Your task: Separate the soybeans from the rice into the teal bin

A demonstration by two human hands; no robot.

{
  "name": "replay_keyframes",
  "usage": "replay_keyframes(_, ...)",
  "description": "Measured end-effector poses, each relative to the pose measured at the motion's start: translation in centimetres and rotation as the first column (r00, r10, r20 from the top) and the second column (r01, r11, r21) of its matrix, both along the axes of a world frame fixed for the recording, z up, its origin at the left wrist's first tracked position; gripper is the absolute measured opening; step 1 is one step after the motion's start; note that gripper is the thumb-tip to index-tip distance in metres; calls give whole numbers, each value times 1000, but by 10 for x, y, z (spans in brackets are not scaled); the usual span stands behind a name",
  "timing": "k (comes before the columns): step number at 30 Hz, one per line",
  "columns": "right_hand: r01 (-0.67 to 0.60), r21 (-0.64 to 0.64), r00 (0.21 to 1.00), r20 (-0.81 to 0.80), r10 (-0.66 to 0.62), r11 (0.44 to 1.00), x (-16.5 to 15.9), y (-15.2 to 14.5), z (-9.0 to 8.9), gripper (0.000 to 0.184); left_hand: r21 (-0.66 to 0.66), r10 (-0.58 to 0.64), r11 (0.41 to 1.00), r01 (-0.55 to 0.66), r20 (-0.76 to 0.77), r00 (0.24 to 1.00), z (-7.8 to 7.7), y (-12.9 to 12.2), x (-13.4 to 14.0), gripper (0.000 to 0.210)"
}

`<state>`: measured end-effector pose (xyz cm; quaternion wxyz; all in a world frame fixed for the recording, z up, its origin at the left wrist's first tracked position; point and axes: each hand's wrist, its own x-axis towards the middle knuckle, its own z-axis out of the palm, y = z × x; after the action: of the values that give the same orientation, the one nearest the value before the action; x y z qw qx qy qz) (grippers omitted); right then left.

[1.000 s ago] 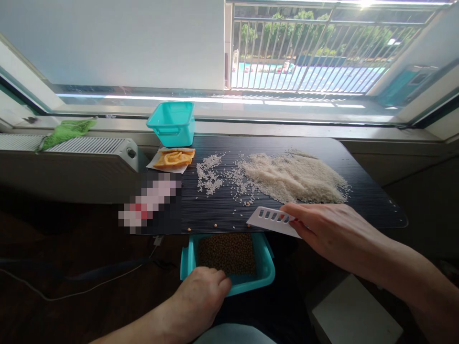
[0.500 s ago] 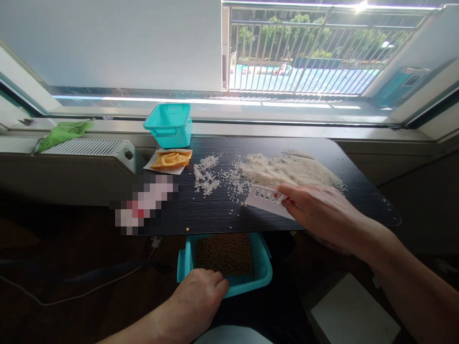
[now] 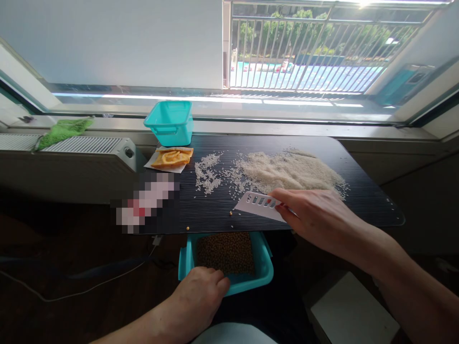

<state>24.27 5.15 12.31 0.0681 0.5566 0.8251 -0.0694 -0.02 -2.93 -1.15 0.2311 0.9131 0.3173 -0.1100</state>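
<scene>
My right hand (image 3: 304, 210) is closed on a flat white plastic scraper (image 3: 260, 206) with a row of slots along its upper edge. The scraper's lower edge is over the dark table (image 3: 208, 212), in front of a spread heap of rice (image 3: 287, 169). A single yellowish bean (image 3: 231, 213) lies just left of the scraper; another bean (image 3: 188, 228) is by the table's front edge. My left hand (image 3: 204, 291) grips the near rim of a turquoise bin (image 3: 267, 279), held below the table edge. Brown-yellow beans (image 3: 224, 253) fill much of that bin.
A second turquoise bin (image 3: 175, 126) stands at the back left, behind orange slices or peel on white paper (image 3: 170, 159). A smaller patch of rice (image 3: 208, 174) lies left of the heap. A green cloth (image 3: 64, 131) drapes over the radiator (image 3: 86, 145). A pixelated item (image 3: 147, 203) is at the left.
My right hand and the scraper have moved slightly left and toward me. The bean near the scraper has shifted left and nearer the front edge. My left hand stays on the bin.
</scene>
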Motion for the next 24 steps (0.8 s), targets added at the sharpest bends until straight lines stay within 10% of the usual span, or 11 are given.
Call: replay_keyframes(24,-172,-95,985,-1,173,980,-62,-5,13,13,1,61,998,-62,64,996,8,1,-23,18)
